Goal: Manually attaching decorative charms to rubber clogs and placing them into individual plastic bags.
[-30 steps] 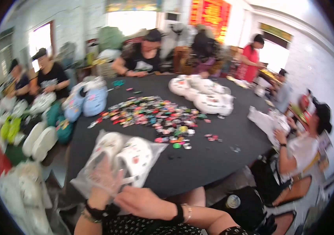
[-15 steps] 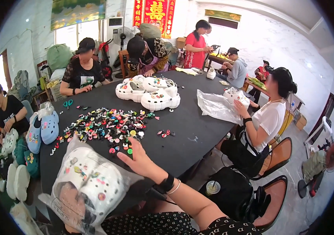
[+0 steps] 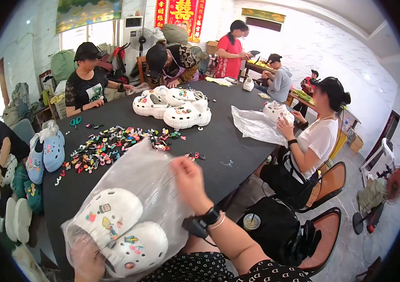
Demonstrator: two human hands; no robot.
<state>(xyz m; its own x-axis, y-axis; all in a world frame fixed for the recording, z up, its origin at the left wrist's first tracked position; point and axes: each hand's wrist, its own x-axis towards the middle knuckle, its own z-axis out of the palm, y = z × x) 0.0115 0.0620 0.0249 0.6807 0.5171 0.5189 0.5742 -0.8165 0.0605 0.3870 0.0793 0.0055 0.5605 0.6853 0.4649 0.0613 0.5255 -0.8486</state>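
near the black table's (image 3: 237,141) edge, left hand (image 3: 87,258) gripped the bagged white clogs (image 3: 120,230); right hand (image 3: 190,181) pinched the clear bag (image 3: 148,174), likely closing it next.

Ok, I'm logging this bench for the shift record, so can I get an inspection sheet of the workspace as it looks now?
Surface: black table, mostly covered.
Job's things: two white clogs with charms, inside a clear bag.
Clutter: loose pile of small coloured charms; more white clogs mid-table; blue clogs at the left edge; another clear bag.
Grips: left hand holds the bag from below; right hand pinches its upper edge.
Cables: nothing seen.
Surroundings: several seated people working round the table; brown chairs; a fan at the back.
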